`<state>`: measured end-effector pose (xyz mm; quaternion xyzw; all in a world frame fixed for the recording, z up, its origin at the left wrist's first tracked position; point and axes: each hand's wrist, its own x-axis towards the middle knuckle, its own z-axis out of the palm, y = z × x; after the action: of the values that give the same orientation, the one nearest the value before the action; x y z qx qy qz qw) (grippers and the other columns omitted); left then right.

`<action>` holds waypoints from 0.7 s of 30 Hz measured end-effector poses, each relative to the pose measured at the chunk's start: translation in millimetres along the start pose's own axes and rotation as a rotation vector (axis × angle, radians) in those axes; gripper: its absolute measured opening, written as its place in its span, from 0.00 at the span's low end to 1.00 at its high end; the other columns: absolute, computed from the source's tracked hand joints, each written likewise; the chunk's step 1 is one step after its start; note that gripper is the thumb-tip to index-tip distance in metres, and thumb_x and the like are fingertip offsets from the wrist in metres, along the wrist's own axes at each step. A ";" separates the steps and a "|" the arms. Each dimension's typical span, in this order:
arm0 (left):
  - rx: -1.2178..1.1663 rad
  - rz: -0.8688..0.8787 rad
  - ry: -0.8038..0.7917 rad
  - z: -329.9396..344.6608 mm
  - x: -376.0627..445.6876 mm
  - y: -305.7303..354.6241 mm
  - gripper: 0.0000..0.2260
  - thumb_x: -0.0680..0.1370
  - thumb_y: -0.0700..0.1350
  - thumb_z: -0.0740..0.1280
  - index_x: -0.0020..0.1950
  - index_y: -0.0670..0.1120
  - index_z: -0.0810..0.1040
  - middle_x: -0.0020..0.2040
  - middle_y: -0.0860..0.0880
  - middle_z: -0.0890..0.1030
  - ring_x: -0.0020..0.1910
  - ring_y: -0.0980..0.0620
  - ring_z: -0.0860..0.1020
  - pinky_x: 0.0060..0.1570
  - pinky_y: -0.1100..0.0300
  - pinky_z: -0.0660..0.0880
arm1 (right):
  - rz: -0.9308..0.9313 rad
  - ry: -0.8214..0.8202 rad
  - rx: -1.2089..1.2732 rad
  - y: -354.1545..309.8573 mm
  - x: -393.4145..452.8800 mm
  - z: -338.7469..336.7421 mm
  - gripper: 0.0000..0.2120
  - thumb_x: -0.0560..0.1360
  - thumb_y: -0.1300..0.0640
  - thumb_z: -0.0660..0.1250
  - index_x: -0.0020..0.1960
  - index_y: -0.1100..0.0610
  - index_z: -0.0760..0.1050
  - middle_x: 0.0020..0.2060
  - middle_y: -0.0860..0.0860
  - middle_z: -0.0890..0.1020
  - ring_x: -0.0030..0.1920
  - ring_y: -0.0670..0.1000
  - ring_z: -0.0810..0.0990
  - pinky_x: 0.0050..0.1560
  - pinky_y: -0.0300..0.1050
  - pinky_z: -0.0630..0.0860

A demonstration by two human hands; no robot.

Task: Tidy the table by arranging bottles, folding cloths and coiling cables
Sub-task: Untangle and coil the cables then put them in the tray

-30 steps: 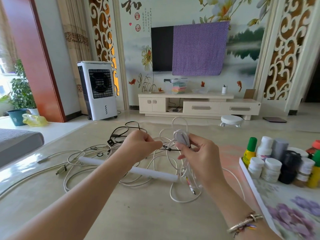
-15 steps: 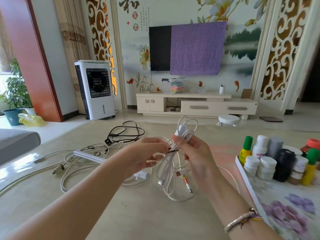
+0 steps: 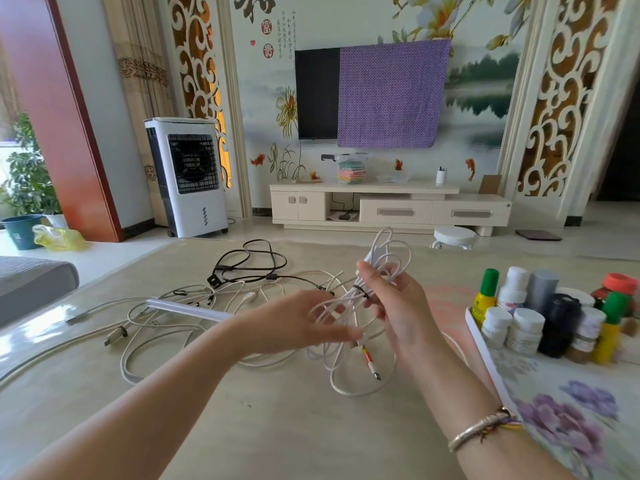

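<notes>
White cable bundle (image 3: 360, 306): a looped bunch raised above the tabletop (image 3: 277, 427), cinched by a dark tie at its middle; loops stand up over the fingers, longer loops and a plug with red and yellow marks hang down to the surface.
Right hand (image 3: 398, 306): fingers and thumb curled round the bundle at the tie, holding it up; a bracelet sits on the wrist.
Left hand (image 3: 298, 323): fingers stretched out and fairly wide, reaching toward the hanging loops; the fingertips are at the strands, but whether they pinch one I cannot tell.
Loose cables (image 3: 166, 313): white ones sprawled uncoiled on the tabletop to the left of the hands, with a white bar (image 3: 187, 308) lying across them.
Black cable (image 3: 249, 265): looped loosely farther back, beyond the white tangle.
Bottles (image 3: 540, 317): a tight group standing upright on the right, white caps in front, green and orange caps among them.
Floral cloth (image 3: 571, 410): spread under the bottles, with purple flowers toward the near right corner.
</notes>
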<state>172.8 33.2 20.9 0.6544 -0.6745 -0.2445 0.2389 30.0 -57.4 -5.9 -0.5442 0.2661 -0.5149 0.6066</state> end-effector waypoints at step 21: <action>0.855 0.080 0.542 -20.5 -17.4 9.3 0.10 0.80 0.46 0.61 0.57 0.59 0.78 0.53 0.57 0.77 0.50 0.52 0.79 0.41 0.59 0.73 | 0.154 0.205 0.025 -87.0 -41.3 -71.3 0.09 0.73 0.51 0.72 0.47 0.54 0.74 0.33 0.50 0.76 0.28 0.48 0.74 0.25 0.39 0.71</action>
<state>179.4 50.4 42.5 0.7073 -0.6525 0.2414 0.1252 -75.6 -36.6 46.6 -0.4591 0.3613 -0.5231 0.6205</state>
